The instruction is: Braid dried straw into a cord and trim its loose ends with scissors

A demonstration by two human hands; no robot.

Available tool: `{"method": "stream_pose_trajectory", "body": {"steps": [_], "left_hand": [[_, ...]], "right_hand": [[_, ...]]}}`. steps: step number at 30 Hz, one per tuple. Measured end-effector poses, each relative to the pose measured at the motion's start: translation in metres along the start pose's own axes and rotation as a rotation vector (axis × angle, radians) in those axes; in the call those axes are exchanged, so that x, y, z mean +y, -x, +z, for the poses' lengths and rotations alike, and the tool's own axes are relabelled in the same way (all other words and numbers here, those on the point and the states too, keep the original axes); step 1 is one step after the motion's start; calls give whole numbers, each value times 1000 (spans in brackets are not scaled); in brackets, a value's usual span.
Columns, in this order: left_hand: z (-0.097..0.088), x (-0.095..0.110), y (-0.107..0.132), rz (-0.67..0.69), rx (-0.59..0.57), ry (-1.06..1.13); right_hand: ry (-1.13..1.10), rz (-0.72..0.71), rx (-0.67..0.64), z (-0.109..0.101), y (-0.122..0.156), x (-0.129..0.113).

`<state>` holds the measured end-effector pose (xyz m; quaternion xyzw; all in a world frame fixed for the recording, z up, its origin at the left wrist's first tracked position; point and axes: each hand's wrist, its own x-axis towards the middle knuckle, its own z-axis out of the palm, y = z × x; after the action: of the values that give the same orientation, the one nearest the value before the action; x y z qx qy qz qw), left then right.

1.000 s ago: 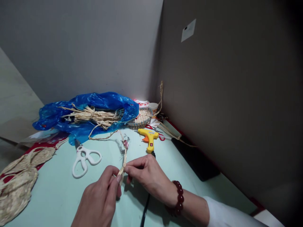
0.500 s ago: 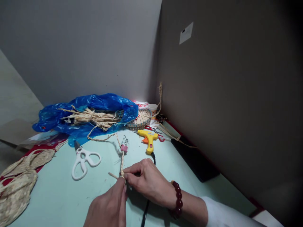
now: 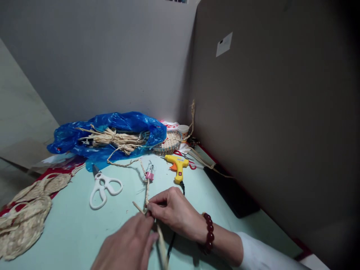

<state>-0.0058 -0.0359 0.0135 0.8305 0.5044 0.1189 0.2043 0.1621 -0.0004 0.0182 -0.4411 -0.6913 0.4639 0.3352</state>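
A thin braid of straw-coloured fibre (image 3: pixel 147 189) runs toward me from a pink binder clip (image 3: pixel 150 176) fastened on it. My right hand (image 3: pixel 177 213), with a dark red bead bracelet at the wrist, pinches the braid's near end between thumb and forefinger. Right beside it, my left hand (image 3: pixel 126 242) is closed at the same spot, its fingertips partly hidden and slightly blurred. A short strand end (image 3: pixel 137 207) sticks out to the left. Another pale strand (image 3: pixel 162 247) hangs down toward me between the hands.
White-handled scissors (image 3: pixel 104 187) lie left of the braid. A yellow glue gun (image 3: pixel 177 165) with a black cord lies to the right. Behind are a blue plastic bag (image 3: pixel 70 133) holding a fibre bundle (image 3: pixel 112 138), and a woven basket (image 3: pixel 168 144). Woven fibre pieces (image 3: pixel 26 225) lie far left.
A pale strand now shows hanging below the hands. My left hand has turned and shifted a little, while my right hand keeps its pinch. The camera view has shifted slightly.
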Motion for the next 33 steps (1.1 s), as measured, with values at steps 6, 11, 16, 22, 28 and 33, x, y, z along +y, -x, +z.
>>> {"method": "stream_pose_trajectory", "body": {"steps": [6, 11, 16, 22, 28, 33], "left_hand": [[-29, -10, -21, -194, 122, 612], [-11, -17, -34, -213, -45, 949], [0, -16, -30, -309, -40, 1105], [3, -14, -30, -329, -35, 1142], [0, -15, -31, -333, -70, 1011], [-3, -16, -31, -283, 2, 773]], "right_hand": [[-102, 35, -2, 3, -3, 4], [-148, -11, -68, 5, -3, 7], [-55, -48, -47, 4, 4, 3], [187, -56, 31, 2, 14, -11], [406, -36, 63, 2, 18, -12], [573, -66, 57, 4, 17, -10]]}}
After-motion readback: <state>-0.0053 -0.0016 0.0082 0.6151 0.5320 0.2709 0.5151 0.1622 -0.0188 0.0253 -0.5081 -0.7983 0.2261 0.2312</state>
